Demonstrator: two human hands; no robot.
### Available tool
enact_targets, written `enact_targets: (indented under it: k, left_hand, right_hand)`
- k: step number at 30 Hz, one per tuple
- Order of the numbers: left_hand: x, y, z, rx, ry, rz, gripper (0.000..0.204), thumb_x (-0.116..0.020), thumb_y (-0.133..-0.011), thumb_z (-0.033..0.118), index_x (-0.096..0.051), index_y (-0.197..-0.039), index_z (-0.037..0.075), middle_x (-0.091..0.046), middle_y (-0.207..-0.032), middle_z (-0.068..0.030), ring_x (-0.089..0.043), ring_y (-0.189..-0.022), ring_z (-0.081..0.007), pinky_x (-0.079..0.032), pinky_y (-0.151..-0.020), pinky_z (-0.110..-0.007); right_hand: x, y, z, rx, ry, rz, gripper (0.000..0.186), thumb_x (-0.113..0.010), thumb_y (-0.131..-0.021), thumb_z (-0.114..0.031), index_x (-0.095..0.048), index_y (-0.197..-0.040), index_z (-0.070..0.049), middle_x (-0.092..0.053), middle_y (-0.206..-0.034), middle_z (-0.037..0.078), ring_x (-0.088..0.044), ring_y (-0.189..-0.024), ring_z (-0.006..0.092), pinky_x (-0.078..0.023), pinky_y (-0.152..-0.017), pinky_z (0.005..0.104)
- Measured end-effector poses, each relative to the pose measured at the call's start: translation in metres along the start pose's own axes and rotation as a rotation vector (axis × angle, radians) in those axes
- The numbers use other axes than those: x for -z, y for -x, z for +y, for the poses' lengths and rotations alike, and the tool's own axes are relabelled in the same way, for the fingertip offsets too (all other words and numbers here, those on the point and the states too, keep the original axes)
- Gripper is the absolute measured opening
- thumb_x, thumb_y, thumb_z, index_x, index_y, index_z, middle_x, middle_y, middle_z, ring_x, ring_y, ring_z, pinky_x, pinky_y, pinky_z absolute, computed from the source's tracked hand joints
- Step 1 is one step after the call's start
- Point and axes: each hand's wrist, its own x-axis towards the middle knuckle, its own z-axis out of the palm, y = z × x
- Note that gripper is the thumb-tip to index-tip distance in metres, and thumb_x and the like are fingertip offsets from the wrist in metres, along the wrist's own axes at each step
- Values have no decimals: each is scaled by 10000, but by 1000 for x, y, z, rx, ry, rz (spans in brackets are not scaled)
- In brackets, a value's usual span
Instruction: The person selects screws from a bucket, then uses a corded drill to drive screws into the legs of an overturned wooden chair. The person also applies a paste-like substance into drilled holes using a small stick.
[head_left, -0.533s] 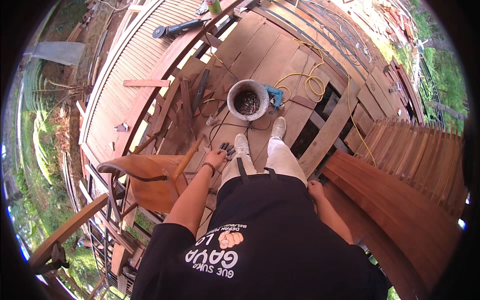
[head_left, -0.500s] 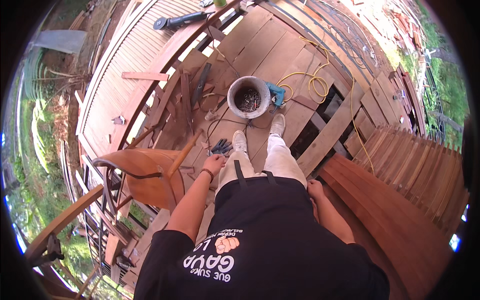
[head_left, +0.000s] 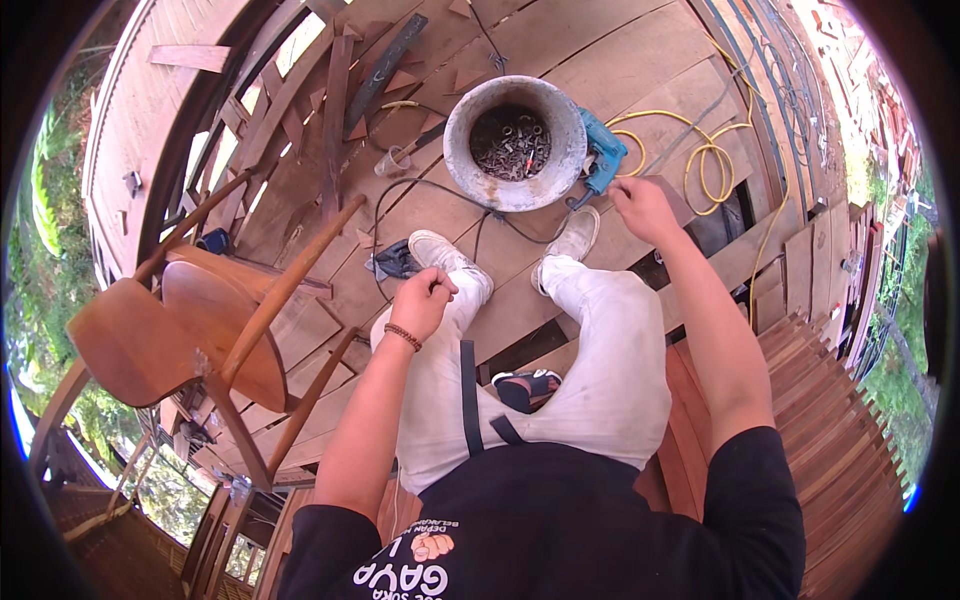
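My left hand [head_left: 421, 302], a beaded bracelet at its wrist, is loosely closed above my left knee with nothing visible in it. Beyond my right knee my right hand [head_left: 642, 207] reaches out, fingers curled and seemingly bare. Closest to it is a blue power tool [head_left: 603, 153], which stands against a round, grey-stained bucket [head_left: 458, 150]. Metal screws and bits [head_left: 510, 150] cover the bucket's bottom. Dark gloves [head_left: 397, 261] lie beside my left shoe. To the left a brown wooden chair [head_left: 135, 340] is tipped over, its legs pointing toward me.
Plank flooring [head_left: 610, 50] has open gaps, one near my right foot. A yellow cord [head_left: 697, 175] loops at the right, and a dark cable [head_left: 378, 215] runs between bucket and feet. Wood offcuts [head_left: 335, 130] lie at the far left. Stacked reddish boards [head_left: 800, 400] fill the right side.
I have bent lower, so bucket and feet appear larger. My right hand has moved from beside my hip out toward the blue tool. My left hand has shifted above my knee.
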Motion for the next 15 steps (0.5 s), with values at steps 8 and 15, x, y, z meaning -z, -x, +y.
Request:
enact_targets:
  k: [8, 15]
  left_hand:
    - [21, -128, 40, -220, -201, 105, 155, -564, -891, 64, -661, -995, 3, -597, -677, 4, -485, -578, -72, -401, -538, -255]
    - [28, -101, 41, -641, -153, 277, 226, -538, -823, -30, -659, -1012, -1, -589, -793, -3, -490, -580, -80, -405, -577, -257]
  right_hand:
    - [-77, -214, -63, 495, 402, -451, 240, -583, -849, -163, -720, -1002, -38, -706, -946, 192, -665, -939, 363, -510, -848, 441]
    - [-135, -274, -37, 598, 714, -458, 295, -610, -808, -90, -707, -1081, -35, -701, -966, 206, -661, -966, 364, -513, -883, 438]
